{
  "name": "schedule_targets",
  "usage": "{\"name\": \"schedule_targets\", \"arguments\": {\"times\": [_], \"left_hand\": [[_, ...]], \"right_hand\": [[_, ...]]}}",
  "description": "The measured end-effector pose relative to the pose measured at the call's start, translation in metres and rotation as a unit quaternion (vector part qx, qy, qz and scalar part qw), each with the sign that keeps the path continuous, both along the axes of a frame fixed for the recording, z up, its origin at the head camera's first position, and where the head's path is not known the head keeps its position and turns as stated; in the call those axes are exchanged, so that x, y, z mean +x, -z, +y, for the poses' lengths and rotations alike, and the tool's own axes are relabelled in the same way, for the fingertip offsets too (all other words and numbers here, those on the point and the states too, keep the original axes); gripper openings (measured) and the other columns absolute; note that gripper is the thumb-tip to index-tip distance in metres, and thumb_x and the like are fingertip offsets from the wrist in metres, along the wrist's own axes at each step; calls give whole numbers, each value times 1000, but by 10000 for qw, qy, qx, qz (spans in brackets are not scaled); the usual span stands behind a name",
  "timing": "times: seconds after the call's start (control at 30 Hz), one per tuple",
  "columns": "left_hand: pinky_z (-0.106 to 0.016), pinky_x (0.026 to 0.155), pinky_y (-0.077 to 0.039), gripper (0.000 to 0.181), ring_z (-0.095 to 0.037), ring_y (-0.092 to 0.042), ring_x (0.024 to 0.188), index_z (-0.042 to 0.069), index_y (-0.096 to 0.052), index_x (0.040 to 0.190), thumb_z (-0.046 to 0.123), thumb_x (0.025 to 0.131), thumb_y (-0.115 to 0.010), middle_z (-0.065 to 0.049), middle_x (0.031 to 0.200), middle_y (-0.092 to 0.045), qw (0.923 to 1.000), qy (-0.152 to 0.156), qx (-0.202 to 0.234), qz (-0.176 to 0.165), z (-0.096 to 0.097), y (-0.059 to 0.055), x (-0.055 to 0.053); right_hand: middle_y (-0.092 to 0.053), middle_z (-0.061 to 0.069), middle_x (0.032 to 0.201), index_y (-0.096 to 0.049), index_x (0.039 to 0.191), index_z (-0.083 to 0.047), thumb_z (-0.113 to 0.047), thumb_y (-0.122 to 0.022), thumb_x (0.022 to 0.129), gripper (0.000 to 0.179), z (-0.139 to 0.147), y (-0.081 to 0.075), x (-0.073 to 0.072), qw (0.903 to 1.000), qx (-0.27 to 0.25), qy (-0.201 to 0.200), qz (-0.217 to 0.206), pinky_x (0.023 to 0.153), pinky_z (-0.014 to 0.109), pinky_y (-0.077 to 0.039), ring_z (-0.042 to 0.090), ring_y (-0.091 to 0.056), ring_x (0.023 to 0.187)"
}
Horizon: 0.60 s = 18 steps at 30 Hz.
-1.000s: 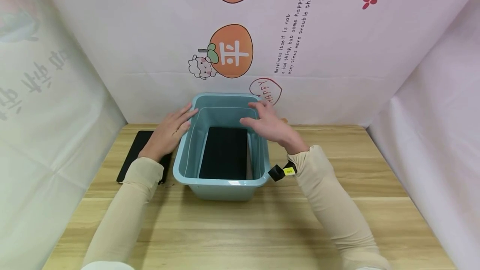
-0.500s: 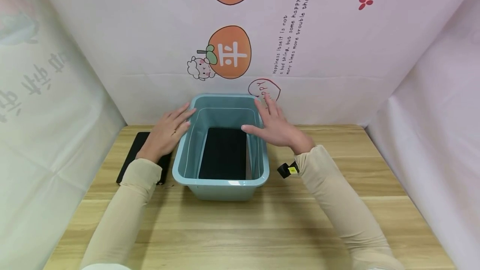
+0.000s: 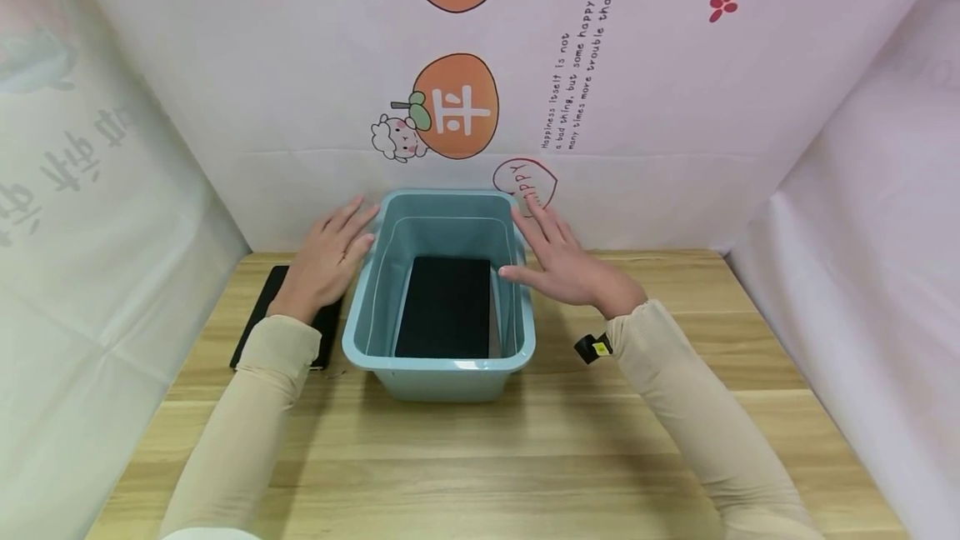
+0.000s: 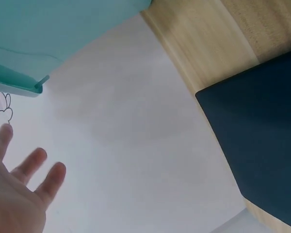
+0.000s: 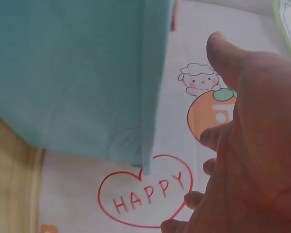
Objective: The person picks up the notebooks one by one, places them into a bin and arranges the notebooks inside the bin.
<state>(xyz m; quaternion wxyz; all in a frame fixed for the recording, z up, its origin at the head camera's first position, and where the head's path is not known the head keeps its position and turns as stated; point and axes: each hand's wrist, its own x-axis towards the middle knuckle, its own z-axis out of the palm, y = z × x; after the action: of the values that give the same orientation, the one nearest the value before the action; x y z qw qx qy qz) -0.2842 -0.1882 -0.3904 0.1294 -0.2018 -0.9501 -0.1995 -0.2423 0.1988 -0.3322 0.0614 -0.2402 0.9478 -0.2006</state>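
Observation:
A blue-green plastic bin (image 3: pixel 440 363) stands on the table by the back wall. Inside it lies a black, flat, book-like item (image 3: pixel 444 307), with a pale edge along its right side. My left hand (image 3: pixel 318 261) hovers by the bin's left rim, fingers spread and holding nothing; the left wrist view has its fingers (image 4: pixel 49 182) apart from the bin. Partly covered by that hand and sleeve, a second black book-like item (image 3: pixel 262 311) is on the table. On the bin's other side, my right hand (image 3: pixel 566 265) has extended fingers and holds nothing; a gap separates it from the bin (image 5: pixel 77 73) in the right wrist view.
White cloth printed with cartoons (image 3: pixel 637 107) forms the back wall, and plain white cloth hangs at both sides. The wooden table (image 3: pixel 450 465) extends forward of the bin. A small black device with a yellow label (image 3: pixel 592 348) sits at the right sleeve.
My right hand has moved right, from over the bin's right rim to just outside it, its fingers straightening. The left hand has drawn slightly left, off the left rim.

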Motion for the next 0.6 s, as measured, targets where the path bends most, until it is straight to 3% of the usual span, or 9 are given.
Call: {"name": "schedule_targets", "arguments": {"times": [0.3,0.47,0.6], "left_hand": [[-65,125,-12,62,-44,-9,159,35,-16,165,59,108,-21,0,175,-5,9987,-242,-441,-29,-4,-5,5],[-64,126,-8,64,-47,-9,158,34,-15,165,60,107,-20,-3,175,-6,9980,-488,-372,156,-13,-4,5],[-70,123,-7,64,-54,-4,156,38,-15,164,64,106,-21,-1,175,-3,9965,-784,-266,69,-18,-3,9]], "right_hand": [[21,-9,171,1,166,-31,-67,-52,97,94,13,10,4,9995,121,-272,-142,125,67,-9,34,13,160],[15,-8,173,-1,166,-31,-67,-54,96,95,18,20,2,9995,-51,-298,-112,126,65,-11,34,4,161],[7,-7,174,-7,165,-36,-66,-55,96,89,22,26,-1,9992,-202,-283,-177,124,67,-19,34,-3,161]]}}
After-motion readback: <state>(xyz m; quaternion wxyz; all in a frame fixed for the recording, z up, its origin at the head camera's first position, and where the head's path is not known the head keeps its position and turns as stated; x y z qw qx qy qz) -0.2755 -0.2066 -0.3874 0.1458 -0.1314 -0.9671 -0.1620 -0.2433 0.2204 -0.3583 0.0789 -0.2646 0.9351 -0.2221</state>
